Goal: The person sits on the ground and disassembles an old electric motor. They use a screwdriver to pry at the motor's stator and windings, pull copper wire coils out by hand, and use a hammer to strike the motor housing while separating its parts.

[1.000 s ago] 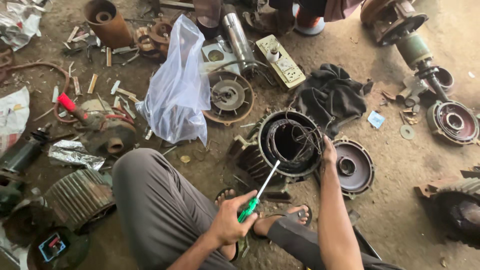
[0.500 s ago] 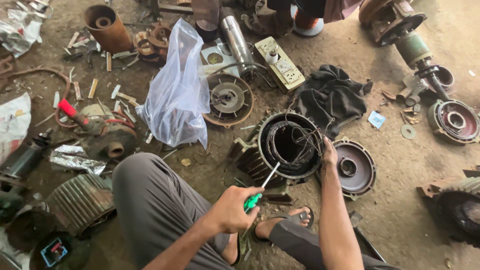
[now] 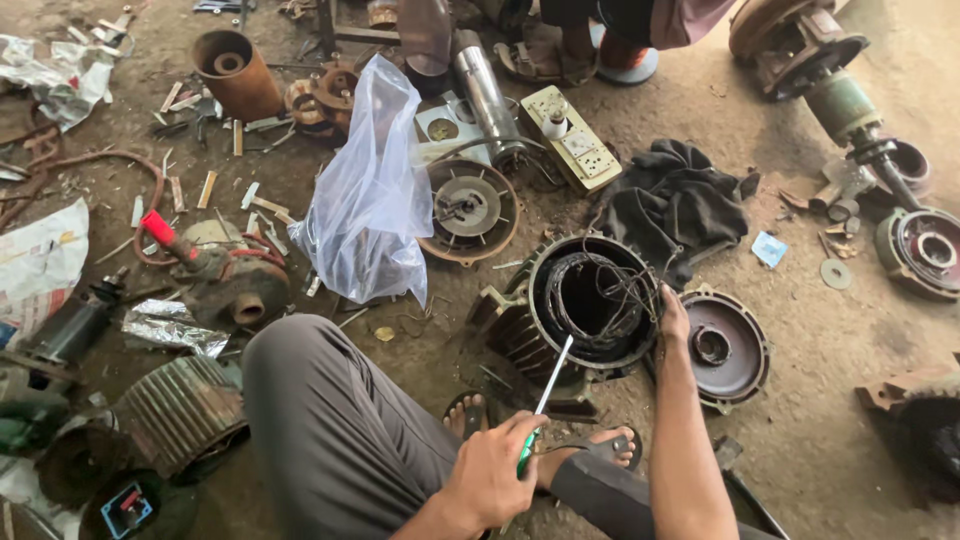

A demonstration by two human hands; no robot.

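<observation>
Head view: I see the left hand (image 3: 490, 478) clamped on a green-handled screwdriver (image 3: 540, 405), its tip at the near rim of the motor stator (image 3: 590, 300) on the floor. Right hand (image 3: 672, 318) rests on the stator's right rim beside the end cover (image 3: 725, 348); can't tell if its grip is closed.

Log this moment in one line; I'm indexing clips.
left hand: holds green-handled screwdriver | right hand: on motor stator housing rim

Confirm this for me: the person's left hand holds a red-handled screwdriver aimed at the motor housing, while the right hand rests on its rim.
Not quite: the screwdriver in the left hand has a green handle, not red, as the head view shows. The rest stands: its tip points at the motor housing, and the right hand rests on its rim.
</observation>
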